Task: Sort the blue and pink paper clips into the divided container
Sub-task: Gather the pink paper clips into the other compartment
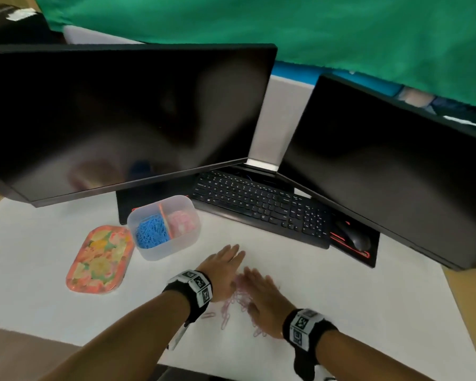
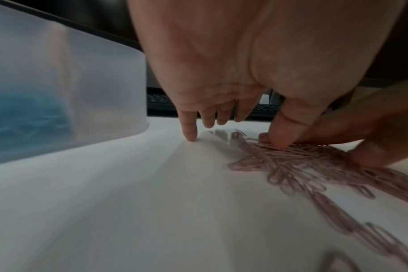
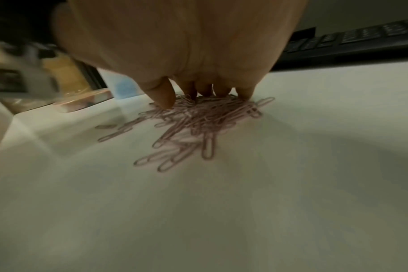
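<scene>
A heap of pink paper clips (image 1: 239, 298) lies on the white table between my two hands. My left hand (image 1: 223, 270) lies flat at the heap's left side, fingers straight; in the left wrist view its thumb (image 2: 280, 139) presses on the pink clips (image 2: 303, 165). My right hand (image 1: 261, 292) lies flat on the heap's right side, straight fingertips (image 3: 165, 101) resting on the clips (image 3: 205, 117). The translucent divided container (image 1: 160, 253) stands to the upper left, with blue clips (image 1: 151, 232) in its left compartment and pink clips (image 1: 180, 221) in its right. Neither hand holds a clip.
A flowered tray (image 1: 101, 259) lies left of the container. Behind are a black keyboard (image 1: 259, 207), a mouse (image 1: 355, 237) on a mat, and two dark monitors (image 1: 121, 119). A few stray pink clips (image 1: 226, 320) lie toward the table's near edge.
</scene>
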Tool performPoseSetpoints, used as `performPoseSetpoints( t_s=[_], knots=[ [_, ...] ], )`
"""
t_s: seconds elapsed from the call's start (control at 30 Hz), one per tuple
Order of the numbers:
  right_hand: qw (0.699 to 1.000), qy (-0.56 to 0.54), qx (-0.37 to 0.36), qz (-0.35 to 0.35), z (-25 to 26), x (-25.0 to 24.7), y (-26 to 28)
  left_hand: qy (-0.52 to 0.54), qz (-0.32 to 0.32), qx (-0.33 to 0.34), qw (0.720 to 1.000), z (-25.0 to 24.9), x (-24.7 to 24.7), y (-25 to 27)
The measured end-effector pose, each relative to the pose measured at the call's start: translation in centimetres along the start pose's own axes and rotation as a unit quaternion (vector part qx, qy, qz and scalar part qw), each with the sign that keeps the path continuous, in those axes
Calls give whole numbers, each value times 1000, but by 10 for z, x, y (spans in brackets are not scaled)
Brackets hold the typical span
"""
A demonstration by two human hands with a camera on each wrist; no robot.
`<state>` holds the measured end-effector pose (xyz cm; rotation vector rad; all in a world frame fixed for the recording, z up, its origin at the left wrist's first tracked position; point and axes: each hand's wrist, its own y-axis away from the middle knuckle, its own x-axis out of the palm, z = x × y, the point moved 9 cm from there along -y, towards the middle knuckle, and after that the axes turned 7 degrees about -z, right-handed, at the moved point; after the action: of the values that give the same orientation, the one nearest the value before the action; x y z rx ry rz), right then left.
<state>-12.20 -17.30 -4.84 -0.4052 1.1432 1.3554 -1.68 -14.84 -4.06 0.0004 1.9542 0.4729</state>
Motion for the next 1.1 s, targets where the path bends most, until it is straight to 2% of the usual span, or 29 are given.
performPoseSetpoints(
  t_s=[0.1,0.23,0.3,0.37,0.47,0.53,0.6,0.7,0.77,0.87,1.0,1.1],
  knots=[
    [998,-44,26,-39,-10,-9,14,-57,27,33,997,-12,11,-7],
    [982,-57,132,-125,-50,-32,32,-93,49,100,989,-31,23,5],
    [979,-43,163,-113,-61,-29,34,-80,59,135,986,-42,28,16],
    [983,-33,150,-99,-56,-20,33,-48,39,151,987,-48,25,25],
    [990,-55,97,-86,-31,-5,32,-8,-33,127,991,-43,12,33],
    [993,-75,71,-65,-19,3,36,-15,-59,74,995,-27,5,39],
    [988,-100,80,-82,-22,-5,42,-26,-53,15,998,-10,4,45],
    [984,-42,129,-119,-42,-20,55,-9,-27,-35,999,4,10,53],
    [985,-13,150,-88,-49,-16,60,23,-21,-45,998,3,16,54],
    [987,-45,145,-54,-48,-5,51,45,-15,-41,998,-9,24,47],
    [981,-106,134,-90,-35,-12,26,73,-22,-58,995,-18,21,29],
    [980,-108,128,-107,-28,-23,14,72,-50,-62,994,-22,12,18]
  ],
)
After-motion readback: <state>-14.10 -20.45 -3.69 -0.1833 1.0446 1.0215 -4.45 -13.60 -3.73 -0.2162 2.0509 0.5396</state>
